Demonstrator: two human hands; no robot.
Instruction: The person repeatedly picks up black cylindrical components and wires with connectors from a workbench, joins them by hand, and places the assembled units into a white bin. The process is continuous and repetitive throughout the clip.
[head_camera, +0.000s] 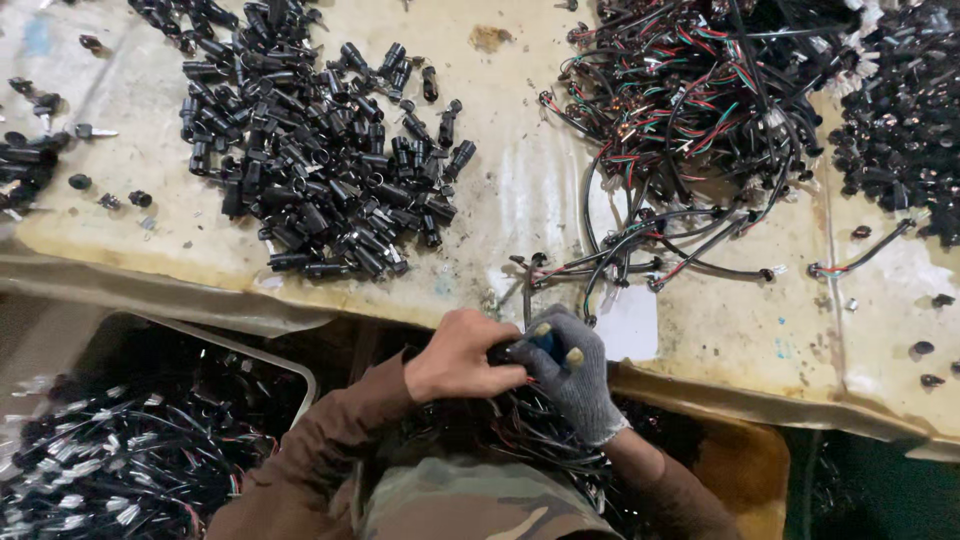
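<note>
My left hand (458, 355) is bare and curled around a small black connector piece just below the table's front edge. My right hand (575, 370) wears a grey knit glove with worn fingertips and pinches the same black connector (512, 352), which has a short cable attached. Both hands meet over my lap, where a bundle of black cables (520, 430) lies. A pile of black cylindrical connector housings (320, 160) sits on the table beyond my left hand. A tangle of black cables with red, green and white wires (690, 110) lies beyond my right hand.
The worn, stained tabletop (520, 190) has scattered small parts along its left edge (40, 150). A second heap of black parts (900, 130) fills the far right. A bin of finished cables (120, 450) stands at lower left. A white paper scrap (628, 325) lies near my gloved hand.
</note>
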